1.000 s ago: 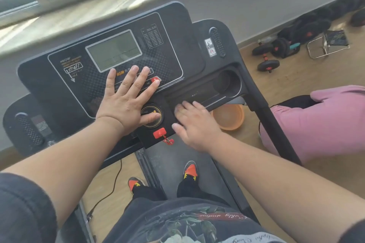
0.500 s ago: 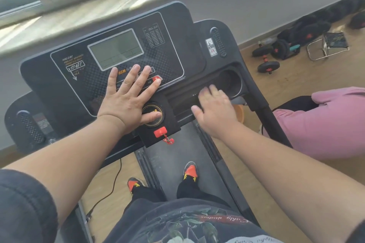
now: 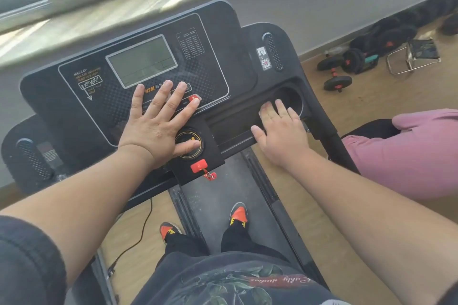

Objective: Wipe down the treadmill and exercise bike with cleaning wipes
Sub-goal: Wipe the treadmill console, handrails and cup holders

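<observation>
We see two bare hands on the treadmill console. The left hand lies flat on the button panel, palm down, with its fingers straight and spread wide. Its fingertips reach just under the grey screen, one touches a red button, and its thumb rests on the round dial. The right hand lies palm down in the long tray on the right side of the console, with its fingers straight and close together, pointing toward the round cup holder. We cannot see any wipe under the right hand, so we cannot tell if one is there. Both arms are stretched out forward and bare up to dark sleeves. A red safety key sits below the dial. Two orange and black shoes show below, the right one on the dark belt and the left one beside it. On the wood floor at the far right lie some black dumbbells; they blur together, so we cannot count them well. A small folding stool stands next to them. A pink thing is cut off at the right edge. We see no exercise bike here.
</observation>
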